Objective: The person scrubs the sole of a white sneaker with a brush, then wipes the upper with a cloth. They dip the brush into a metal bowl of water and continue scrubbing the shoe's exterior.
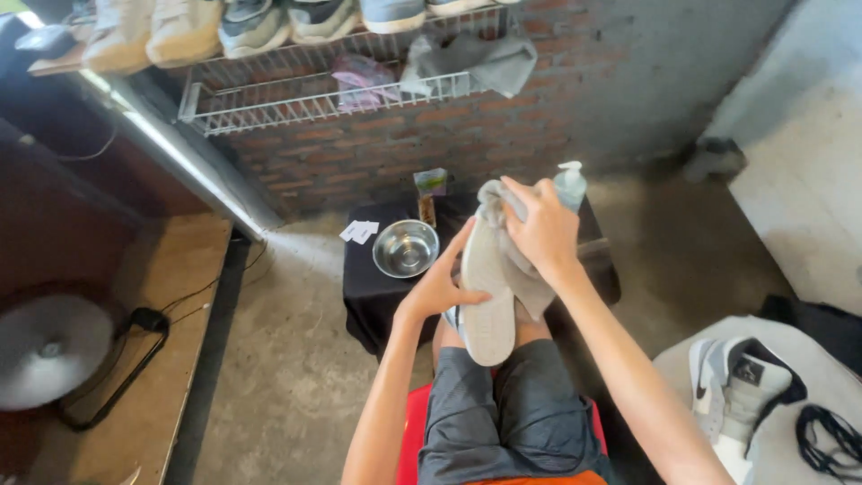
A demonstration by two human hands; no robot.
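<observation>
A pale grey sneaker (488,301) stands sole-out over my knees. My left hand (440,283) grips its left edge and holds it up. My right hand (541,229) presses a grey cloth (525,274) against the toe end of the shoe. The cloth hangs down the shoe's right side. I sit on a red stool (411,431) in grey shorts.
A small black-covered table (377,287) in front holds a steel bowl (405,248), a pump bottle (570,184), a small green box (431,182) and white cards (359,232). A second sneaker (732,386) and black laces (831,440) lie at right. A wire shoe rack (305,99) hangs on the brick wall.
</observation>
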